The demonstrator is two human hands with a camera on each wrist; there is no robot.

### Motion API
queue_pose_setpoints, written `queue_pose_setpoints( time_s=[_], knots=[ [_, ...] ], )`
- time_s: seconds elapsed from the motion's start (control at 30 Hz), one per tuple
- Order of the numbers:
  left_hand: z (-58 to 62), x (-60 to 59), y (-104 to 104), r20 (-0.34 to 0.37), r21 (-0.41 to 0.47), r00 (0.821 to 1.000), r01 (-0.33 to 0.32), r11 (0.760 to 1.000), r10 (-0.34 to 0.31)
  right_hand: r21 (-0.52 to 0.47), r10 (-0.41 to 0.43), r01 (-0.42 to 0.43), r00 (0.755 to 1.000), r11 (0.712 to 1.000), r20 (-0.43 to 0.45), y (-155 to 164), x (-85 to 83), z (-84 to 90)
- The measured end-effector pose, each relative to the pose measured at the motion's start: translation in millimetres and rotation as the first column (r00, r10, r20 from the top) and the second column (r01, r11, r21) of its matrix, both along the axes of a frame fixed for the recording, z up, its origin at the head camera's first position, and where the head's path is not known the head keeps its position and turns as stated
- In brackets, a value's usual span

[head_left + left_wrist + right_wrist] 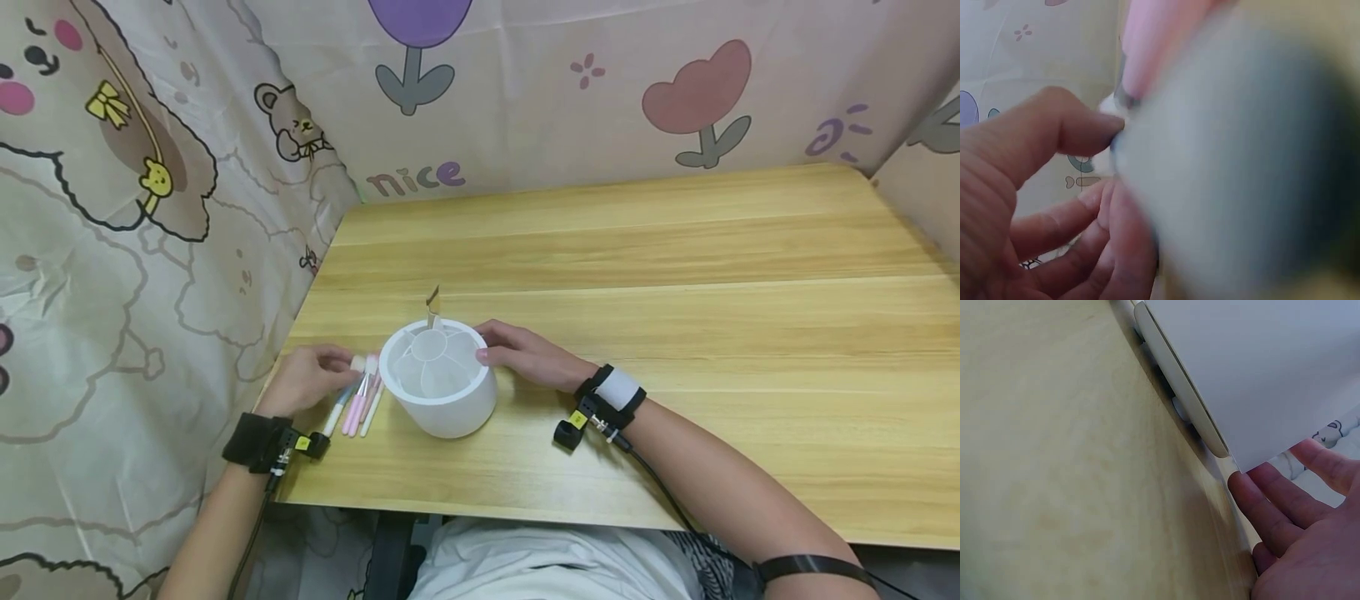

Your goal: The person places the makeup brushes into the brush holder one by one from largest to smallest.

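Observation:
My left hand (307, 379) is at the left side of the table, its thumb and fingers pinching a makeup brush (341, 407) with a pale white-blue handle near its bristle end. In the left wrist view that handle (1229, 162) is large and blurred. Beside it lie several more brushes (356, 412) with pink and white handles. A white round holder (446, 417) with inner compartments stands right of them. My right hand (528, 357) rests on its right side, thumb at the rim. In the right wrist view, fairly straight fingers (1282, 515) touch the holder's wall (1260, 369).
A thin beige bent piece (433, 307) sticks up at the holder's far rim. Small feet show under the holder's base (1179, 381). The wooden table (675, 317) extends far to the right. A printed curtain (525, 108) hangs behind and at the left.

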State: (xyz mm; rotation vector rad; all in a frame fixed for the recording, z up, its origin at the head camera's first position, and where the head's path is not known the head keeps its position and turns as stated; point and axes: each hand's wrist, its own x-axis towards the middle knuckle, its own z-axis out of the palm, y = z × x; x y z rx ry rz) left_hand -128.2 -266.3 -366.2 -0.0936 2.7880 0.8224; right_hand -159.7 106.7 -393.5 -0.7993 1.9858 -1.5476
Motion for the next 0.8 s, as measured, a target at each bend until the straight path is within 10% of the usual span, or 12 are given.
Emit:
queue_pose_setpoints(
  time_s=[0.8],
  knots=[
    [9.2,7.7,-3.0,-0.120,0.076,0.993,-0.001,0.997,0.010,0.000,-0.007,0.007,1.000,1.000,-0.010,-1.2,0.6,0.2]
  ],
)
